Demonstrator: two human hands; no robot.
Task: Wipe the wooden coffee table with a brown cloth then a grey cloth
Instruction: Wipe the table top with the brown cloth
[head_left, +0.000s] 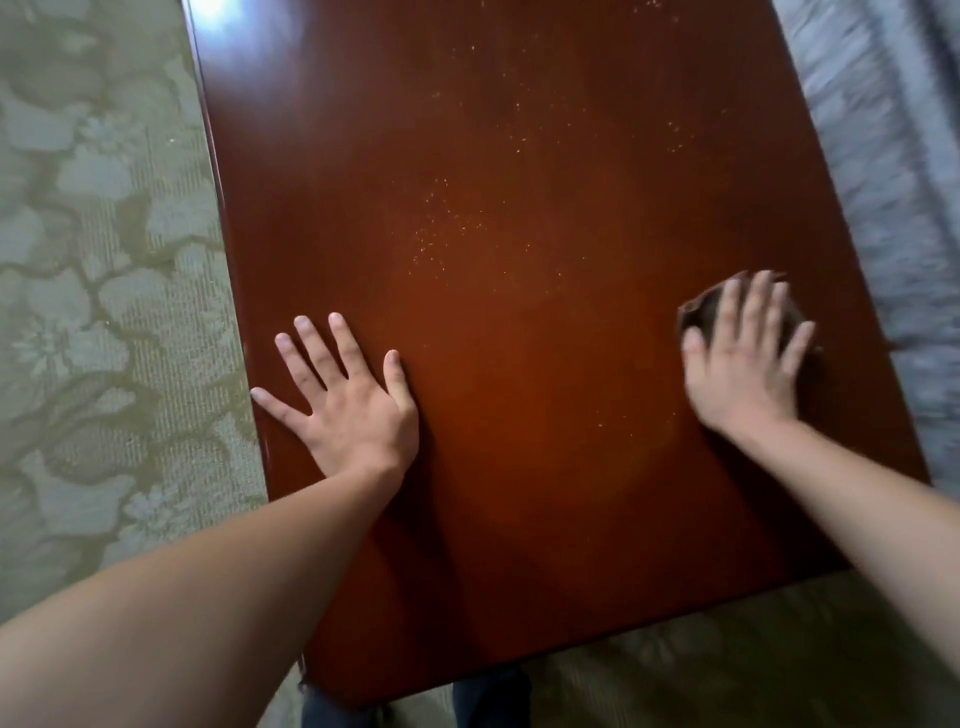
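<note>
The wooden coffee table (519, 364) fills the middle of the head view, glossy reddish brown, with pale crumbs or dust specks scattered over its centre and far part. My left hand (343, 400) lies flat on the table near its left edge, fingers spread, holding nothing. My right hand (743, 358) presses down on a crumpled brown cloth (701, 312) near the table's right edge; the cloth shows only around my fingers and is blurred. No grey cloth is in view.
A green carpet with a floral pattern (93, 312) lies left of and in front of the table. A grey fabric surface (893, 208) runs along the right side. My legs in dark trousers (488, 696) show below the near edge.
</note>
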